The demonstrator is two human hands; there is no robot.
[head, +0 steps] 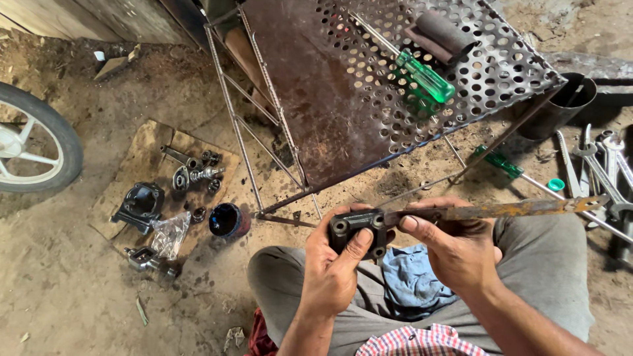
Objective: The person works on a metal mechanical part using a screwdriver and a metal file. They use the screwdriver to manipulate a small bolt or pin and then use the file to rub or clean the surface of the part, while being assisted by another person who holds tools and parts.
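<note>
My left hand [330,270] grips a small black metal engine part [359,231] with round holes at its corners, held over my lap. My right hand [448,247] holds a long, flat, rusty metal blade [508,209]; one end rests against the black part and the other points right. A blue cloth [412,277] lies on my grey trousers beneath both hands.
A rusty perforated metal table [343,86] stands ahead with a green-handled screwdriver [422,76] and a dark roller [445,33] on it. Engine parts [142,204] and a black cup [227,221] lie on cardboard [142,158] at left. Wrenches [600,171] lie right. A wheel [39,145] stands far left.
</note>
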